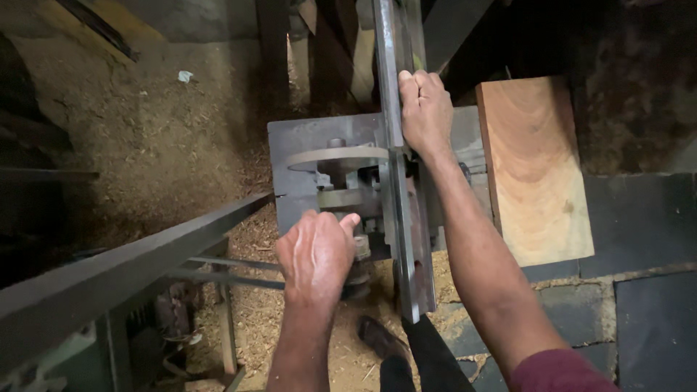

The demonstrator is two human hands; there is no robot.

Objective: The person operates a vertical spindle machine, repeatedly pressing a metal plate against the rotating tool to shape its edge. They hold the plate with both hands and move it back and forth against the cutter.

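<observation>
My right hand [425, 109] is closed around a long grey steel bar [401, 218] that runs from the top of the view down over a grey metal machine plate [298, 138]. My left hand [316, 252] sits lower, its fingers curled on a round metal knob or nut [361, 248] at the machine's near side, just left of the bar. A curved metal guard [337, 157] and a pin stand on the plate above my left hand. What lies under my left palm is hidden.
A reddish wooden board [534, 167] lies right of the machine. Sawdust [152, 138] covers the ground at left and below. A dark metal rail [138, 265] crosses the lower left. My dark shoe [381, 340] shows at the bottom. Grey stone paving [639, 239] is at right.
</observation>
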